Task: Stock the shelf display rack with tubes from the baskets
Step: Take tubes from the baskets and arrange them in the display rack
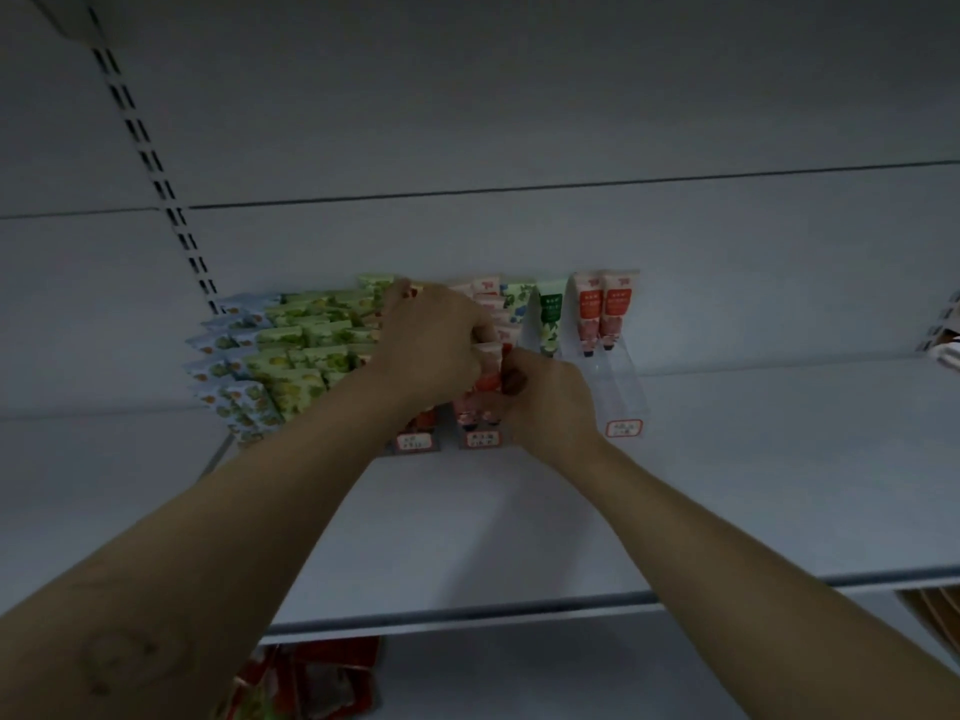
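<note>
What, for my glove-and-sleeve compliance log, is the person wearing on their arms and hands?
Nothing that shows. The left hand and right hand are ungloved, with no rings, watch or bracelet visible, and no sleeve shows on either forearm. The left forearm carries a faint dark smudge-like marking.

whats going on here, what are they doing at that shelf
A person is stocking the clear display rack on a white shelf. The left hand and right hand both grip a pink tube at a middle lane, apparently seating it. Lanes to the left are packed with green and blue tubes; to the right stand just one green tube and two red tubes.
</note>
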Tool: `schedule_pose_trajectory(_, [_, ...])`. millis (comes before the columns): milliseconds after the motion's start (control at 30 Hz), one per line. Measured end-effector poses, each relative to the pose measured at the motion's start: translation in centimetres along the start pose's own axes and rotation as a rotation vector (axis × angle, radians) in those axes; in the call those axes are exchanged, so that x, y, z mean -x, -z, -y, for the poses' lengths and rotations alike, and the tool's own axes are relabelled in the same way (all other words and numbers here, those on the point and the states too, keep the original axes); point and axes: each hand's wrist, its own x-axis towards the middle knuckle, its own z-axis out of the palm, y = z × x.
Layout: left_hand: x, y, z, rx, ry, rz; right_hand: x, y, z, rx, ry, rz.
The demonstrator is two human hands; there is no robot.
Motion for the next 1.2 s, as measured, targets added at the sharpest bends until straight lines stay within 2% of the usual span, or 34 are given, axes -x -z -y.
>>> schedule_pose_trajectory(167, [-0.6, 0.1, -0.7, -0.081, -0.024, 0.026, 0.1, 0.3, 0.0, -0.074, 0.100, -0.064])
schedule_pose_trajectory(333, [-1.4, -0.6, -1.0, -0.106, -0.062, 0.016, -1.6, 1.0, 0.0, 0.055, -0.024, -0.014])
schedule_pose_trajectory(467, [-1.4, -1.1, -0.5, -0.105, -0.083, 0.001, -2.1, 0.7, 0.0, 0.073, -0.024, 0.019])
schedule_pose_trajectory(667, [-0.6, -2.2, 0.1, -0.122, -0.121, -0.020, -1.7, -0.7, -0.5, 0.027, 0.035, -0.042])
schedule_pose_trajectory(800, [-0.3, -2.5, 0.5, -0.095, -0.163, -0.044, -1.6, -0.9, -0.7, 0.015, 0.044, -0.006])
schedule_pose_trajectory(1067, [-0.2, -2.3, 0.5, -0.104, -0.131, -0.028, -0.4, -0.2, -0.7, 0.097, 0.065, 0.070])
schedule_pose_trajectory(1200, [0.3, -2.4, 0.8, -0.246, -0.257, -0.107, 0.9, -0.1, -0.5, 0.069, -0.074, 0.024])
